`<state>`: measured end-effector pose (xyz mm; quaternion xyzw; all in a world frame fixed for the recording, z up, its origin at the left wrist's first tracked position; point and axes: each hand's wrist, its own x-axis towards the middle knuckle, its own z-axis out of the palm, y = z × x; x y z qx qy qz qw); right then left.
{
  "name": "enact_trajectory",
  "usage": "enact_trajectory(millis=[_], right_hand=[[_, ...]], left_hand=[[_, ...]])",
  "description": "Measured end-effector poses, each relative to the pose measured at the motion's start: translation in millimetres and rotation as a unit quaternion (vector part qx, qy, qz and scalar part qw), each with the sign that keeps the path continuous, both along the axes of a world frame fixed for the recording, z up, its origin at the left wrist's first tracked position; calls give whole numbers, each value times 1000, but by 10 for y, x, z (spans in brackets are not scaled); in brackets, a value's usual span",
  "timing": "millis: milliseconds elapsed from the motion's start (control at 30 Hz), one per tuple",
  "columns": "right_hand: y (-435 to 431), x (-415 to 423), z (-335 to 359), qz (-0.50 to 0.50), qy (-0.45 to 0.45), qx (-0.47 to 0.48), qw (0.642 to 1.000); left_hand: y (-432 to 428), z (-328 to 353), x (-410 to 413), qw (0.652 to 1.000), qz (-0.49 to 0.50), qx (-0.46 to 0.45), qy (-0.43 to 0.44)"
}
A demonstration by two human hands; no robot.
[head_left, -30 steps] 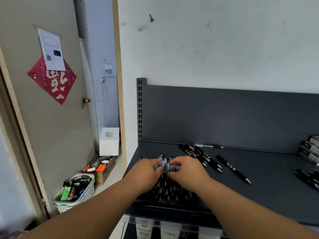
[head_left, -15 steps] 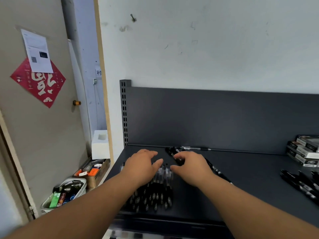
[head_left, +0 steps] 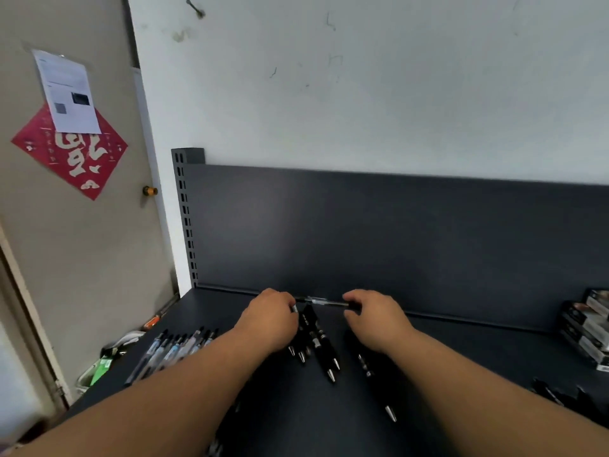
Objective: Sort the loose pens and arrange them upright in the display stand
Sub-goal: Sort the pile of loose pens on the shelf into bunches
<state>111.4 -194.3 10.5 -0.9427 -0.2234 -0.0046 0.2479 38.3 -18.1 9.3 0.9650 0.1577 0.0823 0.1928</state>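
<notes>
One clear pen lies left-to-right along the far edge of the shelf, between both hands. Right hand pinches its right end. Left hand is curled at its left end, grip not discernible.

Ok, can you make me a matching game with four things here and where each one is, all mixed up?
Things
1. pen row
2. lone clear pen
3. boxes
4. red sign

Places
A. on the door
B. right end of the shelf
C. along the shelf's back edge
D. left side of the shelf

Pairs: 1-D, 2-C, 3-B, 4-A
</notes>
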Motion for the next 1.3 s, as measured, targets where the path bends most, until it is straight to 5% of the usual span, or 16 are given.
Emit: enact_trajectory(millis=[500,1300], right_hand=[[50,517,-124,71,-62,-155,984],[-380,-85,-25,-56,1,-53,997]], left_hand=[[-267,-107,256,993,106,-19,48],[-419,-66,-41,997,46,-64,9]])
